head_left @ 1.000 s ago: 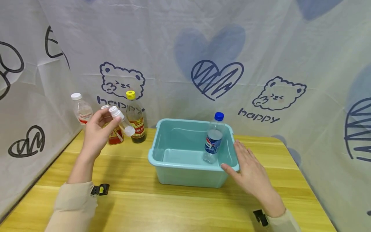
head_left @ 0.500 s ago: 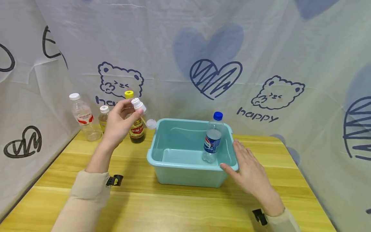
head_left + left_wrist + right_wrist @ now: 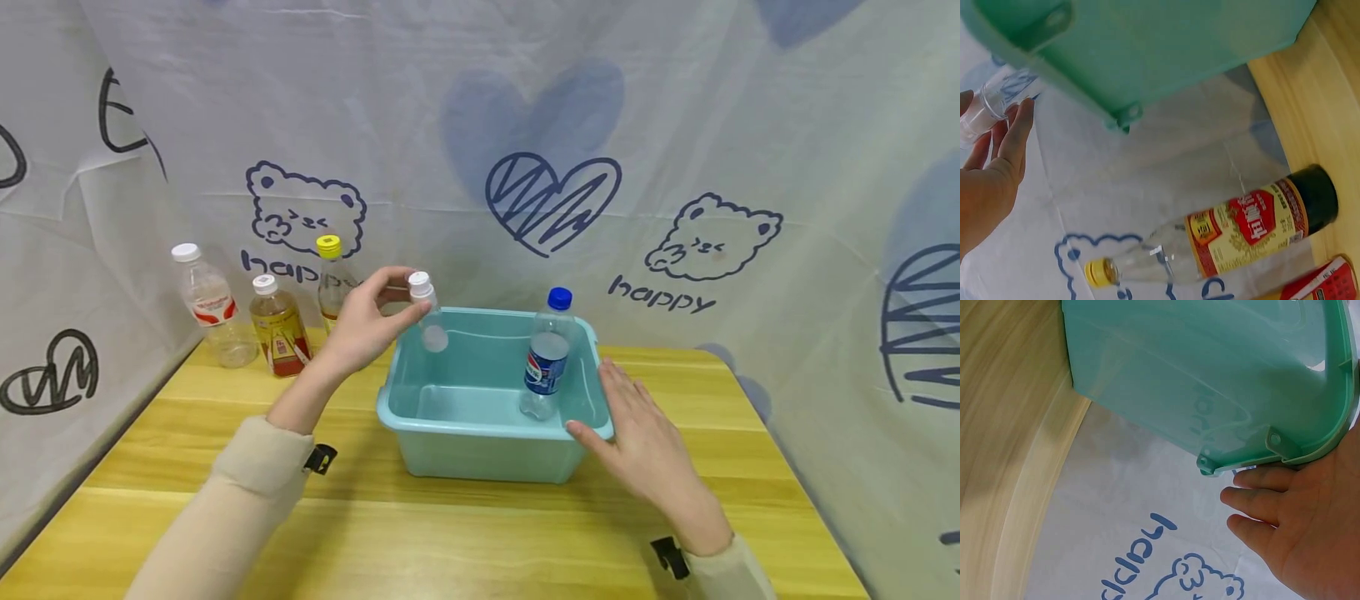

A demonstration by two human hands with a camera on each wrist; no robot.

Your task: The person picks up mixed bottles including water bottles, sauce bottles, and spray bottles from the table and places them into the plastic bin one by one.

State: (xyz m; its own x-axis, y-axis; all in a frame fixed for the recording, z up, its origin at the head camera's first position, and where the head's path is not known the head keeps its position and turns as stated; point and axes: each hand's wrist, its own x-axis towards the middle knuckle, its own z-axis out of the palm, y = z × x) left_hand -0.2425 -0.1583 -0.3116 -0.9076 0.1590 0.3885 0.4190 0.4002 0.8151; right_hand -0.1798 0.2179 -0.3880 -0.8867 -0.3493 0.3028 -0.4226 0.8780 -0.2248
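Printed cloth (image 3: 420, 100) fills the upper frame, wooden table (image 3: 450, 542) the lower part. Teal bin (image 3: 491, 457) sits centre on the table, long side running left-right; it holds one blue-capped Pepsi-labelled bottle at its right end, cap up, near upright with the top leaning slightly right. Right hand (image 3: 648, 446), lower right: fingers extended, slightly apart along the bin's right side, thumb on its front-right corner. Left hand (image 3: 367, 321), centre left: pinching the small clear bottle between thumb and fingers near the neck. Yellow-capped bottle (image 3: 1247, 228) stands left of the bin, partly behind the left hand, dark at the base. Clear white-capped bottle (image 3: 213, 308) and amber bottle (image 3: 279, 333) stand upright at left. Pepsi-labelled bottle (image 3: 547, 367) as above. Small clear bottle (image 3: 429, 310) shows against the bin's back-left corner; white cap points up and slightly left, base down-right, long axis steep but tilted. Cannot tell if its base is below the rim.
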